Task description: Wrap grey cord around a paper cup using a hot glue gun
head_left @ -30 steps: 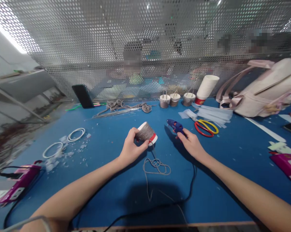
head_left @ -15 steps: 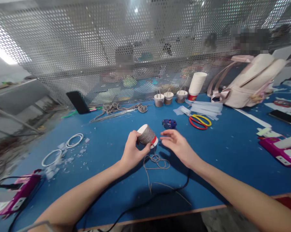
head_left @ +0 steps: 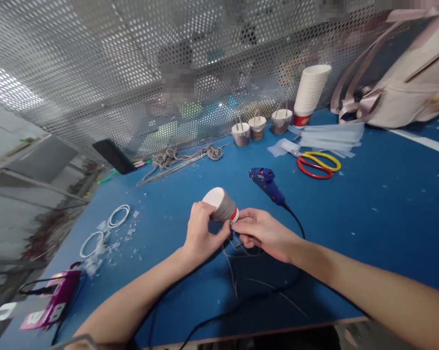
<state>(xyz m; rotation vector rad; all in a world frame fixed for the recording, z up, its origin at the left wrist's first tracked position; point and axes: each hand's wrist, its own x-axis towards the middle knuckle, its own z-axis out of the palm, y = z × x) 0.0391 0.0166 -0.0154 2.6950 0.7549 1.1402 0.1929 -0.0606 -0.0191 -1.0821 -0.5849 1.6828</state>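
A paper cup (head_left: 224,208), mostly wrapped in grey cord with a red and white band bare near its base, lies tilted in my left hand (head_left: 200,232). Its white end faces up and left. The thumb and fingers of my left hand are closed round it. My right hand (head_left: 261,231) pinches at the cup's red and white end, seemingly on the grey cord; its fingertips partly hide what they hold. Loose grey cord (head_left: 231,270) hangs and lies on the blue table below both hands. Beyond my right hand lies a blue glue gun (head_left: 266,184).
Scissors (head_left: 317,165), translucent strips (head_left: 330,138), stacked cups (head_left: 312,92) and several small wrapped cups (head_left: 256,128) stand behind. Cord bundles (head_left: 168,159) and a phone (head_left: 114,156) are back left. White rings (head_left: 119,216) and a power strip (head_left: 59,301) lie left.
My right hand has moved left to the cup's red end and closed its fingers there. My left hand still holds the cup. The view has tilted and shifted.
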